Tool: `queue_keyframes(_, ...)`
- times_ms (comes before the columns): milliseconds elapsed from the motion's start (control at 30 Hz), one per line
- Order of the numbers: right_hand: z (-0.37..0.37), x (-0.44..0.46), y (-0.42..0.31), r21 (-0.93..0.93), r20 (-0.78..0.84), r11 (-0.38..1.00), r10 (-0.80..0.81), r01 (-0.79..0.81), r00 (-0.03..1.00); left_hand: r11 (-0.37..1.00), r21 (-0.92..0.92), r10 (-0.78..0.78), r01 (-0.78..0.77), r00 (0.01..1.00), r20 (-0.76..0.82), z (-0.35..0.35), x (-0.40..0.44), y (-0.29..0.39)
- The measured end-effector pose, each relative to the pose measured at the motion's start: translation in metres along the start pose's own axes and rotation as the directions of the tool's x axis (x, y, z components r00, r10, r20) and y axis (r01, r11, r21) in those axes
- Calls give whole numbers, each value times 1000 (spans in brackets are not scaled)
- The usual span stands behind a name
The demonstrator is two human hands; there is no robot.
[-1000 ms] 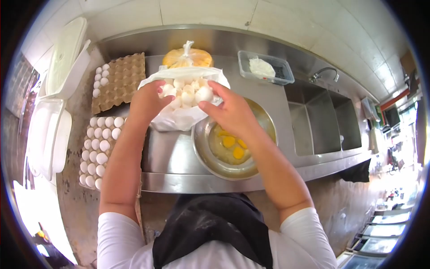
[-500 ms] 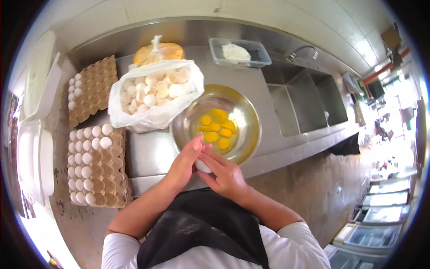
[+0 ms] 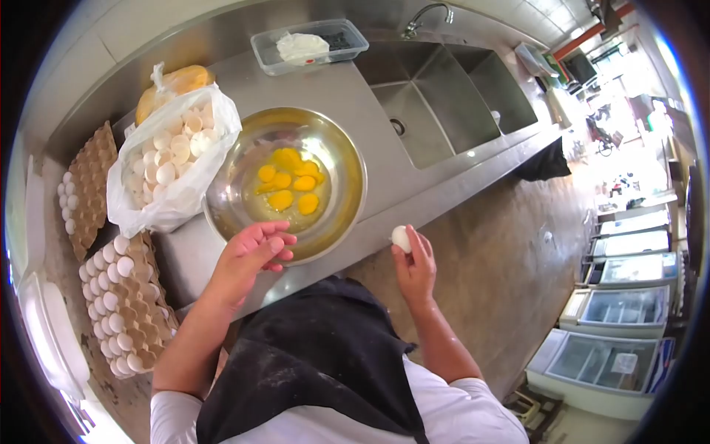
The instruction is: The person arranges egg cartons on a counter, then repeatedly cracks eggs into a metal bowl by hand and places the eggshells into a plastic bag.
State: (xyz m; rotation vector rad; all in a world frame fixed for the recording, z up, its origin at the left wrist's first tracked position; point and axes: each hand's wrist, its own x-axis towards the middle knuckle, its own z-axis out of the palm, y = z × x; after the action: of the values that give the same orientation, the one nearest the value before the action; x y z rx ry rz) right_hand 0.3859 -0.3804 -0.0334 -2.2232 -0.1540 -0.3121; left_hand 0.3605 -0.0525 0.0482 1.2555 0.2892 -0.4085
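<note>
My right hand (image 3: pixel 416 272) holds a white egg (image 3: pixel 401 237) between thumb and fingers, out to the right past the counter's front edge. My left hand (image 3: pixel 250 255) is over the near rim of a large metal bowl (image 3: pixel 347 174), its fingers loosely bent and apart with nothing visible in them. Several yellow yolks (image 3: pixel 308 203) lie in clear egg white at the bottom of the bowl. Left of the bowl stands a white plastic bag (image 3: pixel 214 159) full of empty eggshells (image 3: pixel 180 152).
Cardboard egg trays (image 3: pixel 140 296) with white eggs stand at the left, another tray (image 3: pixel 96 163) behind them. At the back are a tied bag of yellow stuff (image 3: pixel 177 80) and a clear plastic box (image 3: pixel 344 53). A metal sink (image 3: pixel 421 140) with a tap (image 3: pixel 429 16) is right of the bowl.
My hands were together around the egg at the bowl's near rim; now they are apart. The right hand has moved right with the egg. The view has turned to the right.
</note>
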Motion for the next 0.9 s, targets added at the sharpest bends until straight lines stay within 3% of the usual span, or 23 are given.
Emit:
queue_keyframes(133, 9, -1, 19, -71, -94, 989, -137, 131, 986, 1000, 28, 6, -6, 1000, 3, 4, 2, 4)
queue_keyframes(200, 14, -4, 31, -131, 62, 990, -35, 43, 997, 998, 61, 11, -11, 1000, 7, 6, 3, 5)
queue_keyframes(333, 13, 16, 3, -110, 51, 981, -155, 160, 987, 999, 50, -14, 14, 1000, -11, 6, 7, -2)
queue_keyframes(400, 21, 32, -19, 313, 85, 941, 108, -130, 990, 960, 214, 175, -180, 984, 42, 8, 16, -8)
queue_keyframes(433, 19, 43, -33, 322, 92, 939, 97, -121, 991, 958, 218, 184, -186, 983, 30, 12, 17, -2)
queue_keyframes(467, 15, 55, -50, 561, 338, 732, 224, -386, 914, 898, 366, 242, -245, 969, 55, 20, 17, 12)
queue_keyframes(500, 13, 65, -64, 651, 593, 418, 240, -633, 769, 811, 504, 294, -297, 952, 87, 27, 19, 23)
queue_keyframes(533, 18, 71, -79, 632, 632, 404, 226, -662, 741, 808, 508, 308, -299, 949, 70, 33, 22, 31)
queue_keyframes(600, 27, 79, -92, 617, 677, 403, 165, -676, 717, 577, 707, 466, -408, 876, 125, 42, 28, 43)
queue_keyframes(633, 32, 81, -97, 602, 711, 399, 126, -692, 692, 576, 713, 474, -400, 874, 108, 43, 30, 46)
queue_keyframes(733, 49, 84, -103, 591, 702, 454, 118, -667, 702, 393, 792, 603, -467, 782, 161, 42, 41, 44)
queue_keyframes(900, 65, 87, -107, 536, 689, 549, 153, -641, 708, 432, 808, 573, -400, 814, 97, 39, 45, 41)
